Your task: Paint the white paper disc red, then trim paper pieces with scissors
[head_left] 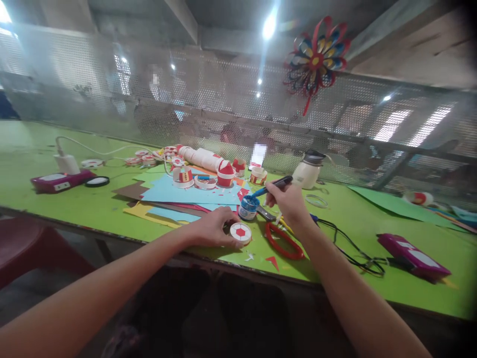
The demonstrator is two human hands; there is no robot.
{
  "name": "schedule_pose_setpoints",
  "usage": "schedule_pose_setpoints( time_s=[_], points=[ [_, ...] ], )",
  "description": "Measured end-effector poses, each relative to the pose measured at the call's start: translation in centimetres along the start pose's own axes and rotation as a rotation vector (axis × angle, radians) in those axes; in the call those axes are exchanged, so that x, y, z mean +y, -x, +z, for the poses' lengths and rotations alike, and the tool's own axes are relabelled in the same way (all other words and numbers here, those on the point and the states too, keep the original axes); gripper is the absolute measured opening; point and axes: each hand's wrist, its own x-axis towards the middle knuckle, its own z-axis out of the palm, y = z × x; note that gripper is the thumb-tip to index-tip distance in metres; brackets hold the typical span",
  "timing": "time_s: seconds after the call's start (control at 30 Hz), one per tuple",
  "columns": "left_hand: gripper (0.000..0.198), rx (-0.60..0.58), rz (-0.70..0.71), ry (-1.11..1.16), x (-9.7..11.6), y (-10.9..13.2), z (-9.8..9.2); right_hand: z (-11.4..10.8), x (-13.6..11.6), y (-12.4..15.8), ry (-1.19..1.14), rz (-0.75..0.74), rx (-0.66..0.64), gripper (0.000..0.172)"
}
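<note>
My left hand (213, 227) is curled round a small round white paper piece (240, 232) with a red hexagon on top, near the front edge of the green table (93, 209). My right hand (286, 201) pinches a dark-handled brush (274, 186). The brush's blue tip dips into a small pot of blue paint (248, 207) just behind the round piece. A pair of scissors with red handles (282, 238) lies under my right wrist.
Coloured paper sheets (175, 195) and several red-and-white paper crafts (203, 169) fill the table's middle. A white kettle (307, 170) stands behind my right hand. A pink box (61, 180) lies far left, another (412, 255) right, beside black cable (354, 251). Mesh screen behind with a paper flower (316, 57).
</note>
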Motion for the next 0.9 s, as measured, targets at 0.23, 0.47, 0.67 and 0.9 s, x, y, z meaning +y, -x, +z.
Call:
schedule_pose_setpoints(
  time_s=[0.23,0.47,0.67,0.9],
  points=[
    [0.055,0.128,-0.172,0.292,-0.2,-0.6,-0.8,0.1,0.9,-0.3,0.169,0.078,-0.017,0.034],
    [0.079,0.146,-0.107,0.014,-0.7,-5.2,-2.5,0.5,1.5,-0.6,0.247,0.134,-0.051,0.031],
    [0.082,0.142,-0.011,-0.039,-1.6,-8.0,-0.6,0.9,2.5,-0.7,0.252,0.133,-0.137,0.026],
    [0.093,0.166,-0.079,0.11,-2.2,-8.0,0.0,1.1,3.0,-0.7,0.257,0.138,-0.204,0.027]
  ],
)
